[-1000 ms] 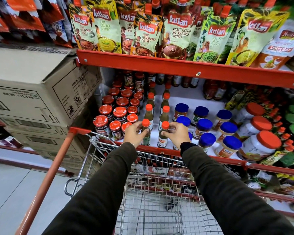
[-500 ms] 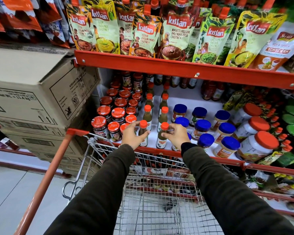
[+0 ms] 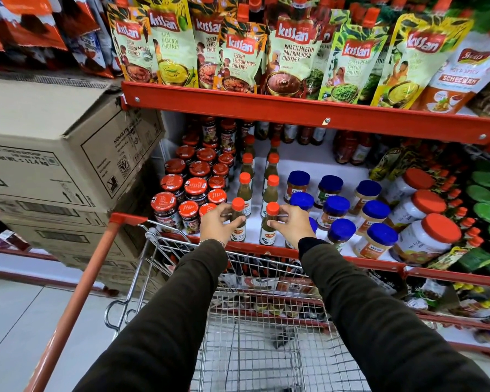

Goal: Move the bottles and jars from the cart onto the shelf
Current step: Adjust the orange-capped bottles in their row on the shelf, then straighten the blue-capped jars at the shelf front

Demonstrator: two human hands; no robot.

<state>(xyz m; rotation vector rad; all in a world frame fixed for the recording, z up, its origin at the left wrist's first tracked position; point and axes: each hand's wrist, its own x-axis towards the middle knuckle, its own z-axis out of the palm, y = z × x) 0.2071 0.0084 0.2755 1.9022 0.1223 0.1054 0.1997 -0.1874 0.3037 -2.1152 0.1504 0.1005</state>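
A red-edged shelf (image 3: 351, 261) spans the view, its white deck crowded with stock. To its left stands a stack of cardboard boxes (image 3: 54, 165), and in front of its front edge sits a wire cart (image 3: 255, 349) with an orange-red handle; the part of its basket that shows looks nearly bare. Pouches of chutney (image 3: 238, 58) line the shelf above. On the deck, red-lidded jars (image 3: 195, 190) fill the left end, blue-lidded jars (image 3: 334, 206) the middle, and larger orange-lidded jars (image 3: 425, 239) the right. Between the red and blue groups run two rows of slim bottles with orange caps, front to back. At the front edge, both dark-sleeved arms reach over the cart. The left hand (image 3: 217, 223) curls around the left front bottle (image 3: 238, 222), fingers wrapped on its body. The right hand (image 3: 292, 224) grips the right front bottle (image 3: 269, 224) near its neck. Both bottles stand upright on the deck.
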